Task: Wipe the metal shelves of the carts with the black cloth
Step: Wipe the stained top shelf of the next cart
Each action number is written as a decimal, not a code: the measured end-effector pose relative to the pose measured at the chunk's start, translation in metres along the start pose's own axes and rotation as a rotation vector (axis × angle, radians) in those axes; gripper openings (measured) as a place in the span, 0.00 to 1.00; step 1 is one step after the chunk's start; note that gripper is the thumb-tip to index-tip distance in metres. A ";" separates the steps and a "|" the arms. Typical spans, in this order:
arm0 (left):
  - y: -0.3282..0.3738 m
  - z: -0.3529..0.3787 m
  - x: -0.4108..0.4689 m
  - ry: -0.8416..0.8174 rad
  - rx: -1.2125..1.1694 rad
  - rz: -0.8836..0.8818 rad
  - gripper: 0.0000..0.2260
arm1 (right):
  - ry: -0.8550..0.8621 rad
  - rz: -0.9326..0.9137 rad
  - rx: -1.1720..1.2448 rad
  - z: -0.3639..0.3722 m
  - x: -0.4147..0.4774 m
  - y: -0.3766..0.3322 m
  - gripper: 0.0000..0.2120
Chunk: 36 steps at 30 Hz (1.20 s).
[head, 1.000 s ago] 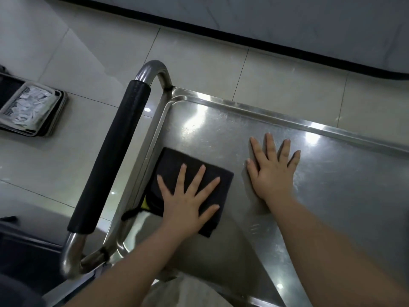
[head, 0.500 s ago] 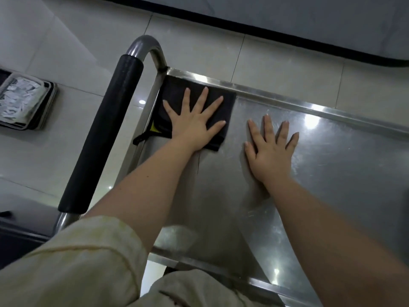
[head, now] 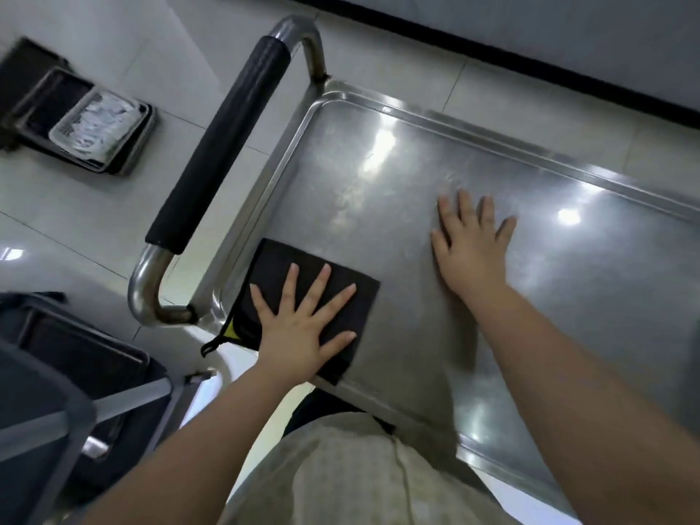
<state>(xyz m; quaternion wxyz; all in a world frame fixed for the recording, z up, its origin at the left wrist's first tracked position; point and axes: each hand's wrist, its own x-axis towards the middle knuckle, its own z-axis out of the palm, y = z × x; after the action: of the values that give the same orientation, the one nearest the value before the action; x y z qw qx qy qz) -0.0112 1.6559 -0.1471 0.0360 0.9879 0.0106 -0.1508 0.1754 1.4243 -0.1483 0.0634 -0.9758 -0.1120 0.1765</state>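
A view looking down over a pale tiled floor (head: 87,221) with a dark strip along the base of the wall at the top. Most of the view is filled by the top metal shelf (head: 378,176) of a cart, a shiny steel tray with a raised rim, running from the centre out past the right edge and catching several bright light reflections. At the bottom, the person's pale garment (head: 360,471) and two bare forearms reach up onto the shelf. At the shelf's left end stands a curved steel push handle with a black foam grip (head: 219,145). In the lower left corner is part of a darker second cart (head: 75,388), blurred. On the floor at upper left sits a stack of dark trays (head: 132,145) with a pale mesh basket on top. The black cloth (head: 271,265), folded into a rough square, lies flat in the shelf's near left corner, one edge overhanging the near rim. The left hand (head: 303,335) presses down on the cloth, palm flat and fingers spread wide. The right hand (head: 473,252) rests flat on the bare metal to the cloth's right, apart from it, fingers straight and spread, holding nothing. A small yellow tag with a black loop (head: 227,331) pokes out from the cloth's left corner.
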 end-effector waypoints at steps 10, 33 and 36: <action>0.007 -0.002 0.007 -0.005 -0.017 -0.042 0.30 | 0.017 0.152 0.018 0.061 -0.145 -0.033 0.27; -0.028 -0.060 0.172 -0.086 0.040 0.194 0.31 | 0.099 0.488 0.046 0.075 -0.120 -0.086 0.27; -0.033 -0.046 0.133 -0.071 0.015 0.198 0.32 | 0.090 0.482 0.052 0.076 -0.122 -0.085 0.28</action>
<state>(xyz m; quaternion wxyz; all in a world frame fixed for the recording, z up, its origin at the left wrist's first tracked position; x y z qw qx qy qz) 0.1286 1.6930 -0.1453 0.0439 0.9784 -0.0897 -0.1812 0.0202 1.4834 -0.1648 0.0493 -0.9793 0.1314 0.1459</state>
